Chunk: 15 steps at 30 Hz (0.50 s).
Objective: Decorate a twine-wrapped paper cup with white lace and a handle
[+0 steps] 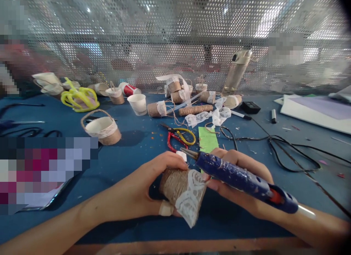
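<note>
Left hand [137, 185]: lower centre of the frame, clamped on a twine-wrapped cup [171, 187]. The upper digits press on the cup's top side; a lower digit, wrapped with a plaster [166, 208], supports it from below. The cup lies tilted on its side, and a band of lace [189, 202] covers its right end. Which end is open cannot be told.

Right hand [251, 166]: right of centre, closed around a blue glue gun [233, 176]. Its fingertips also meet the lace at the cup's right edge. The gun slopes from lower right to upper left; its metal nozzle [190, 153] sits above the cup, visibly apart from it. The hands are near each other, with the cup between them.

Just beyond the hands, on the blue table [131, 156]: scissors [186, 136] with red and yellow handles, a white scrap [182, 156] and a green sheet [207, 138], partly hidden by the right hand.

Centre left: a basket [112, 136] with a lace rim and twine handle. Upper left: a yellow basket [93, 97]. Upper centre: a white cup [138, 105], a twine roll [195, 109] and a loose lace strip [197, 119]. Upper right: a bottle [237, 70], tilted in view, and a black box [250, 107]. Right: a black cord [276, 152] in loose loops.
</note>
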{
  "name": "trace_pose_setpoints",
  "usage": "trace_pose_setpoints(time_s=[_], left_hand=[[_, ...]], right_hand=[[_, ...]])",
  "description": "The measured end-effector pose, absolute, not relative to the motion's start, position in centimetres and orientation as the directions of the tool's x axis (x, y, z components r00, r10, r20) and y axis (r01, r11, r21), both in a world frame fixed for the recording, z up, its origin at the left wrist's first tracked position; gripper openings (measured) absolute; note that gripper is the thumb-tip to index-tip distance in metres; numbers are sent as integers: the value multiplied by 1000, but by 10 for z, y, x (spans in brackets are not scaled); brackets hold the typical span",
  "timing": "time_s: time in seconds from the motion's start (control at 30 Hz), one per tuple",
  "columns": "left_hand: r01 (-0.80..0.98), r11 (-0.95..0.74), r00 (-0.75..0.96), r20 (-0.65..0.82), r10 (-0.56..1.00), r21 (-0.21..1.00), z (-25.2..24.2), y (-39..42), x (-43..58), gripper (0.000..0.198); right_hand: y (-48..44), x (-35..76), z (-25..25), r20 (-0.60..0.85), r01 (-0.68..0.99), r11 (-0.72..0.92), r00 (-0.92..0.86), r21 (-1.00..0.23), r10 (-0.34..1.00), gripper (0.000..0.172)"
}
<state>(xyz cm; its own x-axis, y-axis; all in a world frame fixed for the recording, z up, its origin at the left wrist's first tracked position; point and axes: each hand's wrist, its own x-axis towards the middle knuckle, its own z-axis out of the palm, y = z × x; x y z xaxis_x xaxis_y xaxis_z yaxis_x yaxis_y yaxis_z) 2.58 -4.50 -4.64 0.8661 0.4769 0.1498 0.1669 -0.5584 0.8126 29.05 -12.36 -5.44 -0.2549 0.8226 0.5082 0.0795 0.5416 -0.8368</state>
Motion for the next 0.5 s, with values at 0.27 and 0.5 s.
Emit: trace_pose_setpoints(time_s=[0.27, 0.5], left_hand=[[166, -453, 880, 76, 468, 876, -42, -43, 27, 64], [137, -325, 866, 46, 498, 936, -44, -45, 28, 61]], right_hand=[[-127, 285, -51, 428, 98, 449, -180, -888, 886, 20], [-128, 286, -54, 485, 107, 503, -155, -858, 861, 21]])
